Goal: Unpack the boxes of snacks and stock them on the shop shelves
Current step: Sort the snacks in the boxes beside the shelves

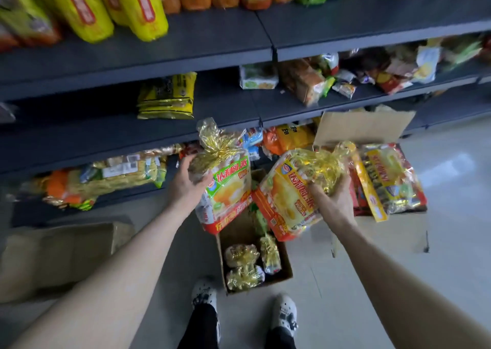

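Stock in hand, head view only.

- Left hand [190, 178]: fingers curled round the neck of one snack bag [225, 189], just under its gold foil tie. The bag hangs near upright over the far edge of the open box [236, 235] on the floor.
- Right hand [333, 197]: fingers bunched into the gold foil gather of a second bag [288, 197]. This one is tilted, above the box's far right corner.
- Remaining bags [243, 266]: at the box's near end, ties upward.
- Second box [364, 128]: to the right, flap raised, holding red and yellow packs [390, 178].
- Bottom shelf [119, 195]: loose packs lie along its front edge.

Hazards, as judged:
- Each hold is on crinkled foil rather than the bag body, so a bag could slide free and land on the stock below, denting soft contents.
- The two bags' lower corners hang near each other, so a swing could knock them together.
- Crowding at the bottom shelf's front edge could tip packs off when new ones are pushed in.
- The box's near corner sits just beside the feet, which risks a trip.
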{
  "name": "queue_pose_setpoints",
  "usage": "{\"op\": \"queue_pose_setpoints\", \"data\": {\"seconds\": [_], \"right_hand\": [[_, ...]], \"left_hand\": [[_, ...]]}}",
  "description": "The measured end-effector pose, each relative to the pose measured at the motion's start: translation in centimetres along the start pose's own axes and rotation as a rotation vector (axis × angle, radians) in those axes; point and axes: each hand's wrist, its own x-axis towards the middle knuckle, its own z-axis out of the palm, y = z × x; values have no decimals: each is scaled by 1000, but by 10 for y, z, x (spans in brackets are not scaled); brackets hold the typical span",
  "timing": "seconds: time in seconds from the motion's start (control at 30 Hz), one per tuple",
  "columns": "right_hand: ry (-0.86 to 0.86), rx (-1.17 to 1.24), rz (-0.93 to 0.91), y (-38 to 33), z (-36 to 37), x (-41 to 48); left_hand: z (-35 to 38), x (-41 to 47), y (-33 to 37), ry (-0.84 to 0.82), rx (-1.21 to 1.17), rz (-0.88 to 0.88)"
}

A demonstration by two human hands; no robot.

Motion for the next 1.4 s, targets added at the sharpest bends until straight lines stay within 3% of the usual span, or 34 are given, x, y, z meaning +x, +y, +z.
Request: {"op": "queue_pose_setpoints", "data": {"seconds": [0.1, 0.47, 0.73, 1.0, 1.4], "right_hand": [[-28, -31, -122, -41, -33, -5], [-35, 6, -602, -209, -136, -11], [26, 91, -849, -318, -173, -42], [66, 92, -904, -406, -168, -44], [158, 175, -872, -446, -160, -23]], "left_hand": [[-24, -26, 41, 138, 53, 79], [-131, -105, 183, 541, -181, 255], [-214, -126, 247, 693, -229, 379], [-280, -101, 287, 762, -155, 454], [-321, -55, 315, 667, -230, 476]]}}
